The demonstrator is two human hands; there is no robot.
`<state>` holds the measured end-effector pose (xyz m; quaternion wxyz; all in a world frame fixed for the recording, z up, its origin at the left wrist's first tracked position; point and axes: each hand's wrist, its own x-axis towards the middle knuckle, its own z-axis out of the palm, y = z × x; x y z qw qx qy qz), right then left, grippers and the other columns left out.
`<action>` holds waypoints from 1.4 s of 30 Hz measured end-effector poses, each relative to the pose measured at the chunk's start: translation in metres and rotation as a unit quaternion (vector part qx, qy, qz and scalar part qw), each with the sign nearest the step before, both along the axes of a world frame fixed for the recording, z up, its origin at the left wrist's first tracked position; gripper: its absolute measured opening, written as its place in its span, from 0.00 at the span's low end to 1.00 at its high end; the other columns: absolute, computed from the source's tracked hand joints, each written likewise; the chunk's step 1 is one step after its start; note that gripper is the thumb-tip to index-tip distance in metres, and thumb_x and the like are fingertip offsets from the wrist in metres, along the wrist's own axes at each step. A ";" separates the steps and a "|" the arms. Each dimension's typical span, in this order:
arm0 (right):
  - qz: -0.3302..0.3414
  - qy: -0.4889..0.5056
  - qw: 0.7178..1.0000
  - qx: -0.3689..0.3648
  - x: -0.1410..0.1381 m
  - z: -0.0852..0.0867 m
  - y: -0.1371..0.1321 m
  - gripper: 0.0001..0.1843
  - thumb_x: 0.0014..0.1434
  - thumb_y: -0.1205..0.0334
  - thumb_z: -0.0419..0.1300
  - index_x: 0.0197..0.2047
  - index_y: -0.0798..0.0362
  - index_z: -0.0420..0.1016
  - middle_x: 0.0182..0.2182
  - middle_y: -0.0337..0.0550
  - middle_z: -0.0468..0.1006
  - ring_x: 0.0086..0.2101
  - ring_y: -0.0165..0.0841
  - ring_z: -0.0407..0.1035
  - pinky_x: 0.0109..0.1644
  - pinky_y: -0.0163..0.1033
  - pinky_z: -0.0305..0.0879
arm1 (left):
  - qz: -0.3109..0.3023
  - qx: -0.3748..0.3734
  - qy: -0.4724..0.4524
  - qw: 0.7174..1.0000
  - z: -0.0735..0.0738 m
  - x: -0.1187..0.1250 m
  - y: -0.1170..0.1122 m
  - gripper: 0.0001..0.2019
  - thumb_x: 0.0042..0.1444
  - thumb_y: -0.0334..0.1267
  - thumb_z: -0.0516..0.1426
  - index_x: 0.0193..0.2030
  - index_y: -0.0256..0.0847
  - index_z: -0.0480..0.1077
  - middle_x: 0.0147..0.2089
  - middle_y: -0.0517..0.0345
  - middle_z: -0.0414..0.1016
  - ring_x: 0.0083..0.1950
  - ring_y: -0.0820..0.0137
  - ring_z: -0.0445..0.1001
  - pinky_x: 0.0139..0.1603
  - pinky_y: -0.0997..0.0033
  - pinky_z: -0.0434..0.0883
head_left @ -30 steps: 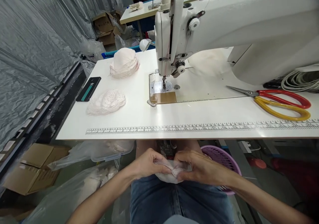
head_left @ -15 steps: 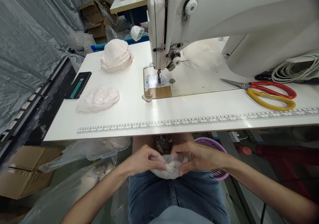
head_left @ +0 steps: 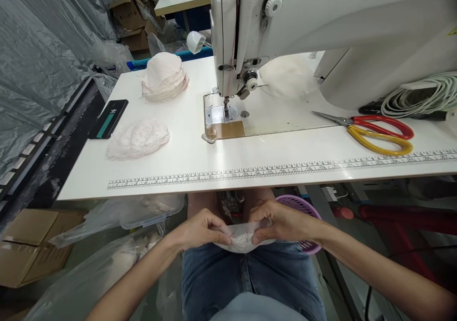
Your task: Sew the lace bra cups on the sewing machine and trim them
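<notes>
Both hands, left [head_left: 200,228] and right [head_left: 276,222], were pinched together on a lace-edged fabric piece [head_left: 240,240] over the lap, below the surface [head_left: 228,161]. Risk judged: thin edges could slip apart, misaligning layers.

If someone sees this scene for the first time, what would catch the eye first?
Probably the big white sewing machine that fills the top of the view, on the white table. Next, the red and yellow scissors lying at the right of it. Below the table edge, the left hand and right hand pinch a small lace piece over the lap.
</notes>
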<state>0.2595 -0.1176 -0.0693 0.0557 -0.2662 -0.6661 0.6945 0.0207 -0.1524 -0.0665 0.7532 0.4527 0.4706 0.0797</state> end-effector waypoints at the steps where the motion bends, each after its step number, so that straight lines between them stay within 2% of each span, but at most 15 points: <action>1: -0.006 0.005 1.000 -0.021 0.001 -0.002 0.000 0.14 0.52 0.53 0.63 0.35 0.56 0.79 0.30 0.41 0.77 0.32 0.32 0.70 0.34 0.34 0.63 | 0.001 0.002 -0.001 1.000 -0.001 0.001 0.000 0.12 0.41 0.43 0.66 0.31 0.38 0.80 0.29 0.55 0.79 0.31 0.70 0.72 0.35 0.74 0.67; 5: -0.017 0.008 0.997 -0.074 0.003 -0.005 0.002 0.16 0.49 0.51 0.65 0.33 0.57 0.79 0.27 0.40 0.76 0.29 0.30 0.68 0.31 0.32 0.62 | 0.006 0.015 -0.013 1.000 -0.001 0.007 0.000 0.12 0.41 0.43 0.67 0.30 0.37 0.79 0.27 0.56 0.78 0.28 0.73 0.69 0.31 0.76 0.65; 9: -0.005 0.010 0.998 -0.054 0.002 -0.003 0.002 0.18 0.48 0.49 0.64 0.32 0.58 0.77 0.25 0.38 0.72 0.27 0.28 0.65 0.30 0.31 0.60 | 0.023 0.026 -0.006 0.999 0.000 0.013 -0.001 0.12 0.41 0.43 0.66 0.28 0.35 0.79 0.22 0.59 0.74 0.24 0.76 0.65 0.28 0.77 0.61; 14: -0.027 -0.007 0.999 -0.043 0.002 -0.005 0.000 0.16 0.49 0.52 0.64 0.30 0.58 0.75 0.23 0.34 0.67 0.24 0.24 0.59 0.26 0.29 0.53 | 0.025 0.043 0.006 0.999 0.001 0.015 -0.002 0.14 0.40 0.44 0.66 0.28 0.34 0.79 0.22 0.59 0.73 0.24 0.76 0.64 0.27 0.77 0.60; 18: -0.015 0.000 0.999 -0.044 -0.001 -0.008 -0.002 0.17 0.49 0.51 0.65 0.32 0.58 0.76 0.24 0.36 0.69 0.26 0.25 0.61 0.27 0.29 0.55 | 0.032 0.036 0.008 0.999 0.000 0.017 -0.002 0.14 0.40 0.44 0.66 0.28 0.34 0.79 0.23 0.58 0.74 0.25 0.75 0.65 0.28 0.76 0.61; 21: -0.034 0.003 0.999 -0.039 -0.003 -0.011 -0.003 0.16 0.50 0.52 0.64 0.32 0.58 0.77 0.25 0.37 0.71 0.27 0.27 0.63 0.29 0.31 0.56 | 0.039 0.030 -0.006 0.999 -0.001 0.016 -0.003 0.13 0.42 0.43 0.65 0.29 0.34 0.78 0.24 0.58 0.74 0.25 0.76 0.64 0.29 0.76 0.61; 26: -0.048 -0.001 0.996 -0.069 0.003 -0.013 0.000 0.14 0.51 0.54 0.64 0.29 0.58 0.75 0.25 0.39 0.72 0.28 0.28 0.65 0.32 0.33 0.59 | 0.001 0.071 -0.001 0.997 -0.002 0.009 -0.003 0.12 0.40 0.41 0.66 0.27 0.33 0.75 0.20 0.66 0.63 0.25 0.79 0.56 0.25 0.78 0.52; 31: -0.029 0.005 0.994 -0.103 0.001 -0.012 -0.005 0.16 0.49 0.53 0.66 0.36 0.57 0.76 0.30 0.41 0.75 0.32 0.31 0.68 0.35 0.34 0.63 | -0.005 0.074 -0.002 0.997 -0.002 0.010 -0.003 0.12 0.41 0.41 0.65 0.25 0.32 0.73 0.20 0.65 0.61 0.25 0.78 0.55 0.24 0.78 0.52; 35: -0.033 -0.006 0.997 -0.070 -0.006 -0.013 -0.011 0.16 0.49 0.51 0.65 0.33 0.57 0.76 0.27 0.39 0.72 0.29 0.30 0.65 0.31 0.33 0.59 | -0.022 0.080 0.009 0.997 -0.001 0.011 -0.004 0.12 0.41 0.41 0.65 0.24 0.32 0.73 0.19 0.68 0.56 0.23 0.80 0.51 0.23 0.78 0.50; 39: -0.023 -0.019 0.997 -0.068 -0.009 -0.014 -0.012 0.16 0.51 0.50 0.63 0.31 0.57 0.74 0.26 0.38 0.71 0.28 0.29 0.63 0.30 0.32 0.56 | -0.029 0.094 0.011 0.995 -0.002 0.010 -0.006 0.11 0.42 0.39 0.65 0.29 0.32 0.75 0.21 0.67 0.60 0.25 0.79 0.54 0.24 0.78 0.52; 42: -0.022 -0.022 0.997 -0.074 -0.011 -0.016 -0.012 0.17 0.51 0.49 0.63 0.32 0.57 0.73 0.25 0.37 0.69 0.27 0.27 0.60 0.28 0.32 0.53 | -0.016 0.078 -0.007 0.997 -0.004 0.011 -0.007 0.11 0.42 0.39 0.65 0.29 0.32 0.75 0.21 0.67 0.60 0.24 0.79 0.54 0.24 0.78 0.52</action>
